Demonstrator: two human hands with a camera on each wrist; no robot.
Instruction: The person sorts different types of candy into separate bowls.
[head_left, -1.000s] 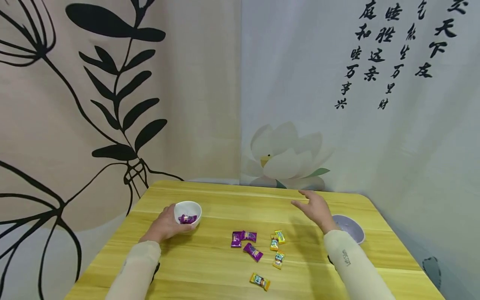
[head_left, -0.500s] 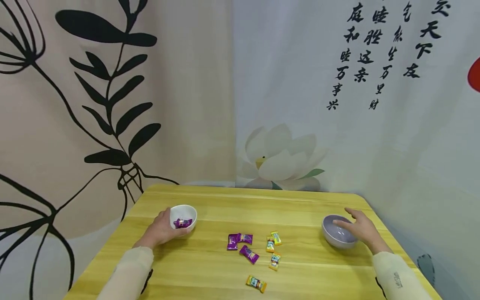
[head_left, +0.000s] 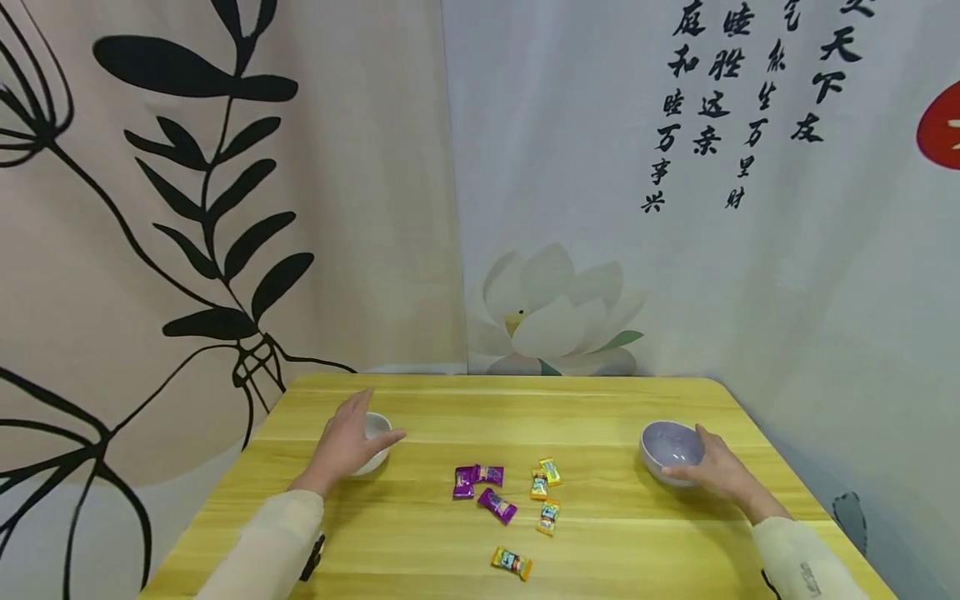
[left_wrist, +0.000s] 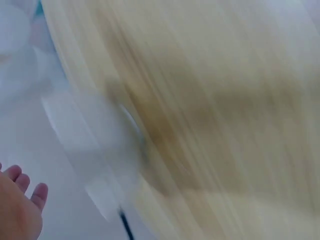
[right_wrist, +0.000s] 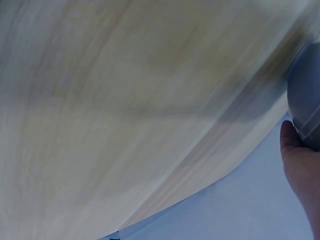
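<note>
My left hand (head_left: 347, 443), fingers and thumb spread, is in front of the white bowl (head_left: 378, 430) and hides much of it, including what lies inside. In the left wrist view that hand (left_wrist: 20, 210) shows at the lower left, apart from the blurred white bowl (left_wrist: 95, 145). On the right, my right hand (head_left: 716, 468) grips the side of a grey-purple bowl (head_left: 667, 443), thumb at the near side and fingers at the far side. The right wrist view has the thumb of the right hand (right_wrist: 302, 175) against this bowl (right_wrist: 306, 90).
Between the bowls lie several purple-wrapped candies (head_left: 497, 505) and several yellow-wrapped candies (head_left: 548, 517), one of them, a yellow candy (head_left: 512, 563), nearer the front. The wooden table (head_left: 420, 575) meets a printed curtain (head_left: 390, 208) behind.
My right hand has swung right and taken hold of the grey-purple bowl. My left hand has let go of the white bowl and spread its fingers. The candies on the table have stayed put.
</note>
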